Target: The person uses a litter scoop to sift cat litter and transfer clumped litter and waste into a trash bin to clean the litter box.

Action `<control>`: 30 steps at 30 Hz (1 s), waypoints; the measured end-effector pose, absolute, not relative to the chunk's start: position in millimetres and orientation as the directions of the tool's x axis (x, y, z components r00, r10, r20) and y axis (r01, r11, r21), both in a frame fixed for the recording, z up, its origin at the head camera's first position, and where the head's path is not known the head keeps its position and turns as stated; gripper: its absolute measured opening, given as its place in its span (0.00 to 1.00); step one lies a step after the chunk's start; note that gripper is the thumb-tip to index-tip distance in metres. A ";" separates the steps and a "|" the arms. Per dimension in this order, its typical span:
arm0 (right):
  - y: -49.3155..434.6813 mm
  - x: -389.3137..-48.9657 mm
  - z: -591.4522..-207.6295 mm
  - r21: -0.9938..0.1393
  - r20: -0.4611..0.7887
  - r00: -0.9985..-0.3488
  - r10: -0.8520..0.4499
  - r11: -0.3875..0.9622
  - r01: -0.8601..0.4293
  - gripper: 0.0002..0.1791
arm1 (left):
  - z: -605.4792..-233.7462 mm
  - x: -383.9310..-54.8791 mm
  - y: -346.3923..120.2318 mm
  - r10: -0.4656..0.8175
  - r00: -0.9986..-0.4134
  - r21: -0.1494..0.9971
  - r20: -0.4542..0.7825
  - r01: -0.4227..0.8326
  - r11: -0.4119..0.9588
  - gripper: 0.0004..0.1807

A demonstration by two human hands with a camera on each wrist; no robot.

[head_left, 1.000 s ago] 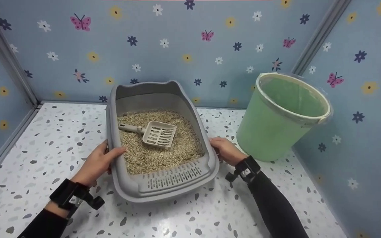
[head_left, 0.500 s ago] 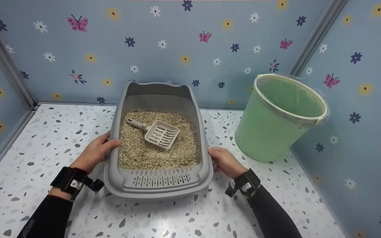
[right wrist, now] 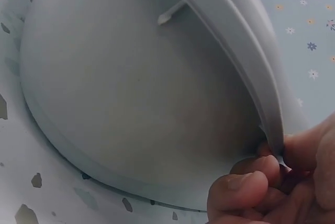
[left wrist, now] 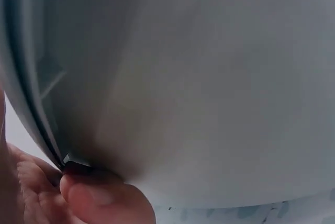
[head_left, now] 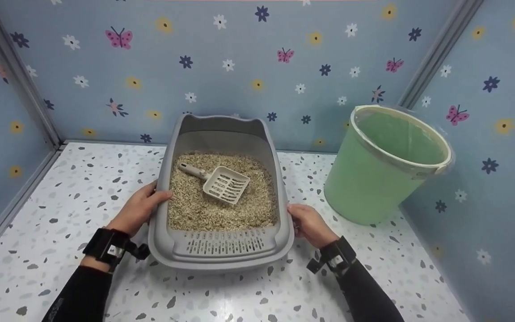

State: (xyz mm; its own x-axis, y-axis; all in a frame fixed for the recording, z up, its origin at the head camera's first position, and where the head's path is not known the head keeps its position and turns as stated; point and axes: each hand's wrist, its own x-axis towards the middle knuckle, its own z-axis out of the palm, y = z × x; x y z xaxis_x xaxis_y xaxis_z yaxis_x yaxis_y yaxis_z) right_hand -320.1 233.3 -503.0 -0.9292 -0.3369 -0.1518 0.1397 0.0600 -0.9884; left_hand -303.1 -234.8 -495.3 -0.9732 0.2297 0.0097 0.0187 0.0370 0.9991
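A grey litter box (head_left: 226,264) stands on the speckled surface, holding tan granular litter (head_left: 195,210). On the litter lies a beige slotted litter scoop (head_left: 226,184), its handle toward the back left. My left hand (head_left: 139,208) grips the box's left rim, thumb over the top and fingers beneath. At the right rim, my right hand (head_left: 312,226) pinches the edge; in the right wrist view its curled fingers (right wrist: 243,187) sit under the lip. The left wrist view shows the box's outer wall (left wrist: 209,88) close up, with fingertips under the rim.
To the right stands a green bin (head_left: 369,179) with a pale rim and a clear liner. A flowered blue panel (head_left: 239,58) rises behind the box, with more panels at left and right. The white speckled surface (head_left: 83,188) runs under everything.
Both hands have turned the litter box from a slant to nearly straight, its back end swinging right. The scoop moved along with it. The view has also shifted slightly.
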 end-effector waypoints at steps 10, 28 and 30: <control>233.6 -319.7 -503.8 -0.988 -0.155 -0.930 -0.333 0.056 0.144 0.23 | -492.3 -300.4 -234.9 0.222 -0.975 0.999 0.005 0.015 0.045 0.44; 240.3 -360.4 -463.0 -0.736 0.119 -0.971 -0.207 0.638 -0.226 0.21 | -444.1 -303.5 -261.6 0.132 -0.991 0.757 -0.004 0.083 0.648 0.62; 239.9 -367.8 -453.5 -0.600 0.191 -0.954 -0.231 0.742 -0.300 0.25 | -437.7 -305.1 -267.7 0.104 -0.991 0.676 0.082 0.132 0.725 0.61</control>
